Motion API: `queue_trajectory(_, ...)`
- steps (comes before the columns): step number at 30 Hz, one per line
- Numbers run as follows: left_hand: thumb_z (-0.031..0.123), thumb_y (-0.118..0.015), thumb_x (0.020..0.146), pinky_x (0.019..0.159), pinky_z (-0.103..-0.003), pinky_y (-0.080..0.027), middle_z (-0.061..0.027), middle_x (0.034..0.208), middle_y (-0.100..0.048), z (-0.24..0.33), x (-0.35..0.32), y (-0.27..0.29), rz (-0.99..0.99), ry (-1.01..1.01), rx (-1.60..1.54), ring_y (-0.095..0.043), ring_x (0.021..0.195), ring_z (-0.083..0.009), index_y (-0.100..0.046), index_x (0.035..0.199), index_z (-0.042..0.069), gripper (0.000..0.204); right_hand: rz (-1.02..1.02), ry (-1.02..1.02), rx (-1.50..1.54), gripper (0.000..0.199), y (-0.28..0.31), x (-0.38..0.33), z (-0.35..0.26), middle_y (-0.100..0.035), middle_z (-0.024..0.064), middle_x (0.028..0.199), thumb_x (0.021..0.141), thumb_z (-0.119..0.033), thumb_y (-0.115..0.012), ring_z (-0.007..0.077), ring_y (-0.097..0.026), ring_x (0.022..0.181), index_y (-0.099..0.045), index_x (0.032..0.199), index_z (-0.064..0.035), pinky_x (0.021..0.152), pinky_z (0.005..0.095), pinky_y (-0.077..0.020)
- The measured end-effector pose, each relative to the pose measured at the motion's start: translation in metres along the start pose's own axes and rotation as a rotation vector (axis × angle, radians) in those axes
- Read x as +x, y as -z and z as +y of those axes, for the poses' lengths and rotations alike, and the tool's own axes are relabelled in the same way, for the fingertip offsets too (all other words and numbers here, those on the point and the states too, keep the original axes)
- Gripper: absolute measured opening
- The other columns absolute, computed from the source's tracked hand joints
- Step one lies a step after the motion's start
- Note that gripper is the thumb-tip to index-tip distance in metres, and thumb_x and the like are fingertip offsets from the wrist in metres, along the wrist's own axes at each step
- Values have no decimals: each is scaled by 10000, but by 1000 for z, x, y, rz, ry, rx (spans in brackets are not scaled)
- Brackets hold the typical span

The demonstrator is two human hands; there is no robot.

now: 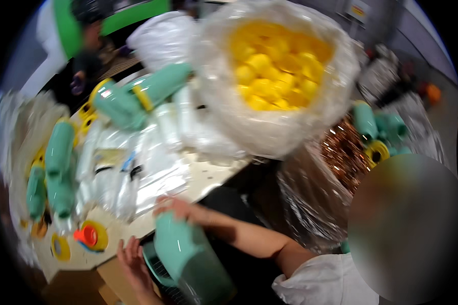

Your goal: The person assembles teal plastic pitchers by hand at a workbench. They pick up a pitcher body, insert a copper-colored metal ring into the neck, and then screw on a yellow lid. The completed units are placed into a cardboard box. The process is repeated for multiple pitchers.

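Nearest, at low centre, find the green shell (193, 251), tilted, with its narrower end far and its wide body near. Grasped at that far end by the right grip (180, 209), with fingers bent over it, though blurred. Just left, see the left grip (134, 264), fingers loosely spread and clasping nothing, beside a green-rimmed piece (149, 254) with a dark grid inside. Judging by the glossy, thin-looking wall, likely light, fairly stiff and slippery; probably hollow, so apt to dent or scuff rather than shatter. Best taken by the narrower far end, with a second palm under the wide body against rolling or sliding. Farther, on the pale bench (203, 173), note at left a red cap (88, 235) over a yellow ring (102, 236), clear bags (160, 173) in the middle, and more green shells (61, 147) at the far left. To the right, see copper tinsel (343, 152) in a clear sack (310, 198). Beyond, notice a big bag (285, 127) full of yellow pieces (262, 84) and, at far left, blurred, a person (89, 56).
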State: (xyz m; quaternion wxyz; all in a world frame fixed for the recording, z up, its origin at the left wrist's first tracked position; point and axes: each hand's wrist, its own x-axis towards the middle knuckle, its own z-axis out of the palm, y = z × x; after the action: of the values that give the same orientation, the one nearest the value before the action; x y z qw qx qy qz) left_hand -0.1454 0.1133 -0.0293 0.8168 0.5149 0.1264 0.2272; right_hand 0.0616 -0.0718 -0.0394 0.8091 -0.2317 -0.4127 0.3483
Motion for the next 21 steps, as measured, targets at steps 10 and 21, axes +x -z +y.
queue_trajectory(10,454,-765,792,986,-408,-508,-225,1304,-565,43,-31,-100,-359,308,13,-594,1151,-291,-461,1386,21,796,1096,48,-1358,60,-83,-177,-254,-654,33,884,886,-95,-705,84,-606,789,-698,877,-36,704,253,-502)
queue_trajectory(21,527,-724,828,968,-354,-479,-154,1217,-608,29,-12,-103,-395,274,445,-587,1112,-240,-501,1367,6,782,1459,-585,-1542,276,29,-250,-385,-732,147,782,830,-276,-775,237,-686,738,-774,841,-1,733,374,-525)
